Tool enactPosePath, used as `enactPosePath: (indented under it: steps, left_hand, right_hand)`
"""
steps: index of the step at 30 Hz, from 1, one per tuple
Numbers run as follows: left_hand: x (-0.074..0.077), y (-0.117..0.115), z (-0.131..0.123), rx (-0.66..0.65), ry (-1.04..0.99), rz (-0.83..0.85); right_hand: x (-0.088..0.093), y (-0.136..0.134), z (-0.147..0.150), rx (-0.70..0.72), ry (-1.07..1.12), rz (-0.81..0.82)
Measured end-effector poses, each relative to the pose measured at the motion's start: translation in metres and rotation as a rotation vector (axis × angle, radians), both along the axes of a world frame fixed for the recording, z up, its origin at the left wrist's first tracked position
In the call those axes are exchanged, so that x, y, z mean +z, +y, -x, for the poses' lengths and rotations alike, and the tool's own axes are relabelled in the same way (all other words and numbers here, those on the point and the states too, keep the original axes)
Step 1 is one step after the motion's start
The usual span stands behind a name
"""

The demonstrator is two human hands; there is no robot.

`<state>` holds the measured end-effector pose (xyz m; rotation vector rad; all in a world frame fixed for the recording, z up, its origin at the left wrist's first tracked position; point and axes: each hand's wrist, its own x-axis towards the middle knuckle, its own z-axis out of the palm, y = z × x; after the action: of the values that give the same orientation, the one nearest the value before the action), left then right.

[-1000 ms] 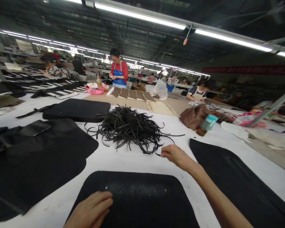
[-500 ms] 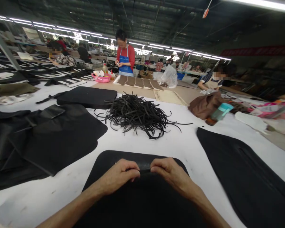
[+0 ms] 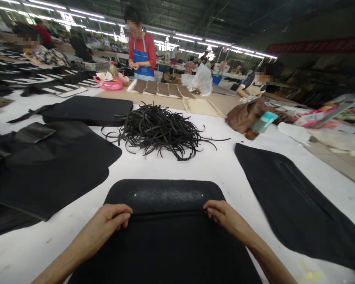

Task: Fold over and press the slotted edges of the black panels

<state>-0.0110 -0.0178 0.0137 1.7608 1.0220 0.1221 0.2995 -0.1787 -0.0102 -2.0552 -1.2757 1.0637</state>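
Observation:
A black panel [image 3: 165, 248] with rounded far corners lies in front of me on the white tabletop. Near its far edge is a greyish, slightly shiny patch between two small white triangular marks. Across the panel, just on my side of that patch, runs a narrow black strip [image 3: 168, 214], drawn out straight. My left hand [image 3: 114, 219] pinches its left end, thumb against forefinger. At the right end my right hand [image 3: 220, 213] does the same near the panel's edge. Beyond the panel sits a tangled heap of black strips [image 3: 165, 130].
Black sheets [image 3: 47, 169] lie at left, with a stack of black panels [image 3: 88, 110] behind. Another black panel [image 3: 298, 205] rests at right. Farther off are a teal-lidded bottle [image 3: 262, 125], a brown cloth [image 3: 244, 114] and a pink basket [image 3: 109, 83]. Several people work beyond.
My hands have moved apart, from close together at the panel's middle to near its two sides. A longer stretch of the strip now shows between them, and the white marks are uncovered.

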Motion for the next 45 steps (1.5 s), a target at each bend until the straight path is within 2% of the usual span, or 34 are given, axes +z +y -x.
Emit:
enactPosePath:
  steps: [5, 7, 10, 12, 15, 16, 18, 21, 23, 25, 29, 33, 40, 45]
  left_hand:
    - [-0.018, 0.008, 0.005, 0.099, -0.007, 0.123]
    - [-0.02, 0.006, 0.003, 0.111, -0.021, 0.057]
    - [-0.009, -0.005, -0.004, 0.082, -0.112, -0.204]
    - [0.003, -0.016, -0.013, -0.066, -0.174, -0.327]
    - [0.018, -0.033, -0.034, -0.399, -0.168, -0.329]
    - [0.02, -0.037, -0.041, -0.47, -0.156, -0.311]
    - [0.021, -0.04, -0.05, -0.515, -0.138, -0.275]
    - [0.017, -0.036, -0.049, -0.406, -0.113, -0.226]
    - [0.012, -0.029, -0.038, -0.287, -0.071, -0.185]
    - [0.008, -0.024, -0.026, -0.18, -0.027, -0.118]
    - [-0.002, -0.016, -0.013, -0.026, 0.008, 0.03]
    - [-0.009, -0.006, -0.014, 0.093, 0.013, 0.021]
    - [-0.022, 0.011, -0.015, 0.196, 0.062, 0.036]
    - [-0.031, 0.019, -0.014, 0.185, 0.005, 0.104]
  right_hand:
    - [-0.009, 0.002, -0.005, -0.255, 0.14, 0.069]
    - [-0.006, 0.002, -0.003, -0.223, 0.122, 0.071]
    - [0.013, 0.001, 0.01, -0.034, -0.058, -0.009]
    - [0.031, 0.001, 0.025, 0.103, -0.192, -0.088]
    - [0.055, 0.0, 0.051, 0.274, -0.246, -0.135]
    - [0.06, -0.001, 0.057, 0.309, -0.238, -0.14]
    - [0.063, -0.005, 0.062, 0.325, -0.23, -0.155]
    - [0.053, -0.013, 0.051, 0.191, -0.266, -0.169]
    - [0.041, -0.017, 0.036, 0.089, -0.257, -0.129]
    - [0.029, -0.018, 0.023, 0.052, -0.176, -0.071]
    - [0.01, -0.007, 0.008, -0.008, 0.033, -0.029]
    - [-0.003, 0.006, -0.001, -0.186, 0.126, 0.051]
    - [-0.021, 0.016, -0.016, -0.31, 0.13, 0.08]
    - [-0.028, 0.017, -0.019, -0.333, 0.115, 0.081]
